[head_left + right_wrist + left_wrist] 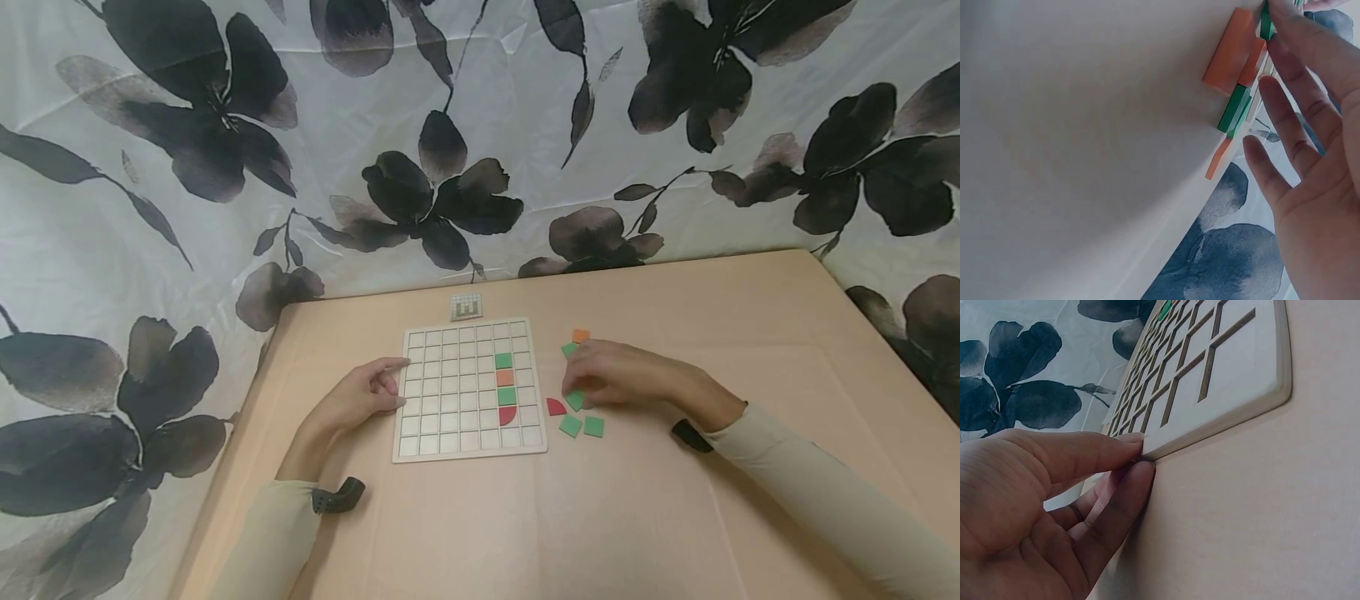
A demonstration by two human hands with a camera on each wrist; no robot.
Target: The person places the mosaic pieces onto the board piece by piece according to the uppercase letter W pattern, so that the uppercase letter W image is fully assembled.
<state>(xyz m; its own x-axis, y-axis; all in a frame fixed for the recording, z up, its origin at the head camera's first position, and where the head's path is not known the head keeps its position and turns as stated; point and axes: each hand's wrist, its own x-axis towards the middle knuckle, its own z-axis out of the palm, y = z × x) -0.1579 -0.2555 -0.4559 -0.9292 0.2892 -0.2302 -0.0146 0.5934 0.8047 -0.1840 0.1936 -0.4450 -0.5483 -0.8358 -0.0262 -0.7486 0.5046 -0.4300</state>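
Note:
A white grid board point(470, 457) lies on the table, with square cells. In one column of it sit a green tile point(503, 361), an orange tile point(505, 378), another green tile and a red quarter-round tile point(507, 415). My left hand point(363, 390) pinches the board's left edge, thumb on the rim in the left wrist view. To the right of the board my right hand point(618, 375) is over loose tiles. Its thumb and index finger pinch a green square tile point(1266, 22); the other fingers stay extended. Some tiles are partly hidden under this hand.
Beside the right hand lie loose green squares point(593, 427), a red quarter-round tile point(556, 407) and an orange tile point(581, 336). A small patterned card point(467, 307) lies behind the board. A floral cloth point(480, 100) hangs behind the wooden table point(637, 517).

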